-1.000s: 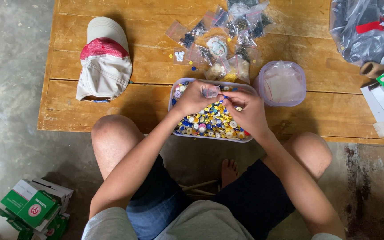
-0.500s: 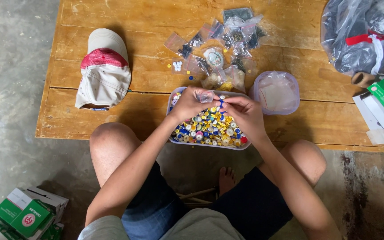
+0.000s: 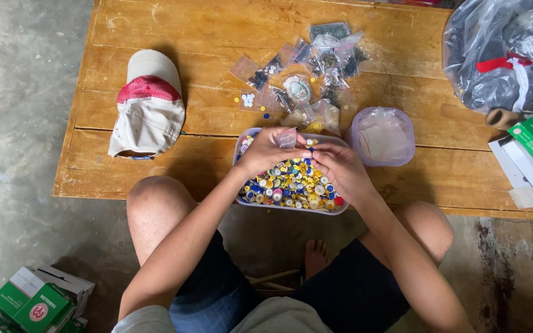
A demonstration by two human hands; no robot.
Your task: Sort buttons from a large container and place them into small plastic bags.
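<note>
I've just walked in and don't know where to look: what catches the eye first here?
The clear tub heaped with bright buttons, at the near edge of the wooden table. Over it the left hand pinches a small clear bag while the right hand meets it. A red and cream cap lies to the left.

Part of the button tray (image 3: 340,211) hidden under both hands, small bag (image 3: 287,137) half covered by fingers, grey plastic bag (image 3: 501,55) and green boxes (image 3: 29,302) cut off at edges, contents of clear packets (image 3: 316,68) too small to tell
</note>
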